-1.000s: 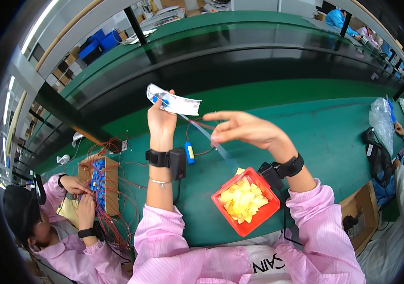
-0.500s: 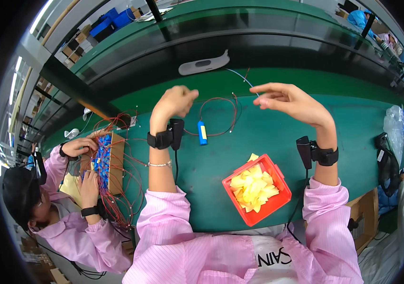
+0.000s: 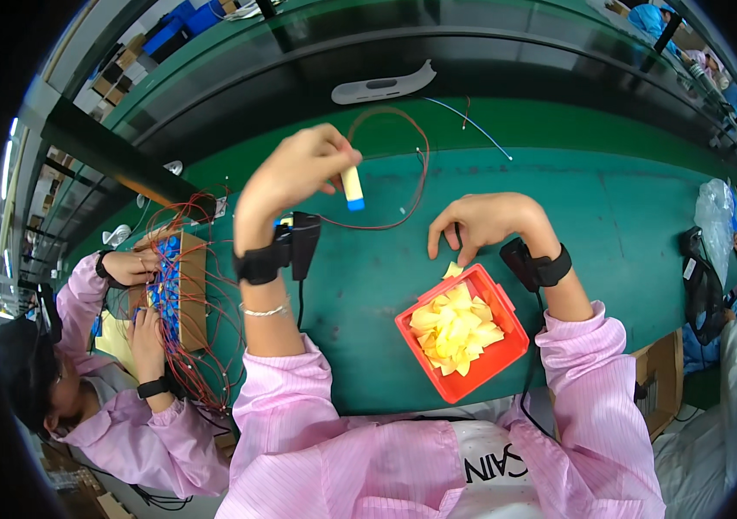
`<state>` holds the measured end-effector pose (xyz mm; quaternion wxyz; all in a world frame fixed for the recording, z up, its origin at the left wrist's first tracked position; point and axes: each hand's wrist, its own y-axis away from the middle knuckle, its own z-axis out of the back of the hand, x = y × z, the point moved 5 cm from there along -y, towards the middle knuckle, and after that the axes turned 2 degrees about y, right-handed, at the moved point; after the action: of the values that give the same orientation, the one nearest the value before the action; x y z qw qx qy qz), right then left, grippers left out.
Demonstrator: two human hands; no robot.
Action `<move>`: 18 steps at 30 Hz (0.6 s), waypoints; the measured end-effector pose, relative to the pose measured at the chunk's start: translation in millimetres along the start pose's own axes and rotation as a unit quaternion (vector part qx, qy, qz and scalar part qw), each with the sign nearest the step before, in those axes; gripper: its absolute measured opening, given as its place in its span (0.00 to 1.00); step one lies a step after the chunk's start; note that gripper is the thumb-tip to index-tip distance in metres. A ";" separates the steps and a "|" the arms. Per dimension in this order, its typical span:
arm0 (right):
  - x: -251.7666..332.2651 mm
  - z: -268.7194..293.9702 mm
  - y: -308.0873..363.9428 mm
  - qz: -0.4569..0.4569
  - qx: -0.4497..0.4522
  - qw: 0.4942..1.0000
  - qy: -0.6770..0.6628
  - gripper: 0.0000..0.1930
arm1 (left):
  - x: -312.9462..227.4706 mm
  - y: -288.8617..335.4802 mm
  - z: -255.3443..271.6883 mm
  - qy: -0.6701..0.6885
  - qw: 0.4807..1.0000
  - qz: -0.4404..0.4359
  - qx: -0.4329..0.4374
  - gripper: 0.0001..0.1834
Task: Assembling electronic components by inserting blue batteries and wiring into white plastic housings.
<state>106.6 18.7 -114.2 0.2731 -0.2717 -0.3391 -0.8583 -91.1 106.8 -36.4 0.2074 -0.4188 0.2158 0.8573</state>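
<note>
My left hand (image 3: 299,169) is closed on a blue cylindrical battery (image 3: 354,204) with a pale yellow wrap, held tilted above the green table. A thin dark red wire (image 3: 424,177) loops on the table beside it. Behind my left wrist a small blue and yellow piece (image 3: 284,222) shows, mostly hidden by the wrist strap. My right hand (image 3: 494,221) is bent downward, fingers apart, with its fingertips just above a loose yellow paper piece (image 3: 453,271). That piece lies at the far corner of a red tray (image 3: 507,355) heaped with yellow paper pieces (image 3: 456,329).
At left, a co-worker's hands (image 3: 145,333) are at a cardboard box (image 3: 194,290) of blue batteries with tangled red wires. Beyond my hands lie a blue cable (image 3: 472,121) and a grey plastic part (image 3: 383,86). Plastic bags (image 3: 714,212) and a black item (image 3: 702,281) are at right.
My left hand has taken hold of a battery and lifted it. My right hand has come down and nearer, from beside the blue cable to the red tray's far corner. The view has shifted slightly.
</note>
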 end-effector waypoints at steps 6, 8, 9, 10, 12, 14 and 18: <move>4.4 -11.2 -11.5 -0.035 0.047 0.998 0.029 0.14 | -31.3 38.1 30.5 0.075 0.988 -0.084 -0.107 0.19; 9.1 -10.5 -10.2 -0.040 0.050 0.997 0.053 0.12 | -35.0 41.3 31.1 0.068 0.989 -0.088 -0.097 0.20; 10.0 -8.7 -10.3 -0.033 0.043 0.998 0.043 0.11 | -36.1 42.3 32.0 0.070 0.989 -0.091 -0.096 0.20; 8.6 -6.1 -8.8 -0.026 0.037 0.998 0.034 0.10 | -37.5 42.5 31.5 0.071 0.988 -0.094 -0.095 0.21; -5.8 1.6 -2.7 0.007 0.005 0.998 -0.055 0.10 | -41.0 43.6 31.0 0.079 0.987 -0.102 -0.097 0.21; 16.2 26.8 21.9 0.061 -0.050 0.994 -0.076 0.09 | -40.5 47.5 32.4 0.095 0.984 -0.109 -0.109 0.22; 69.8 39.8 75.3 0.107 -0.064 0.988 -0.088 0.07 | -51.3 44.3 24.3 0.155 0.969 -0.160 -0.104 0.20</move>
<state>117.9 -18.9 -11.3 0.3146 -0.3983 -0.2751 -0.8165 -101.3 74.6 27.3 0.2608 -0.5948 0.0850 0.7556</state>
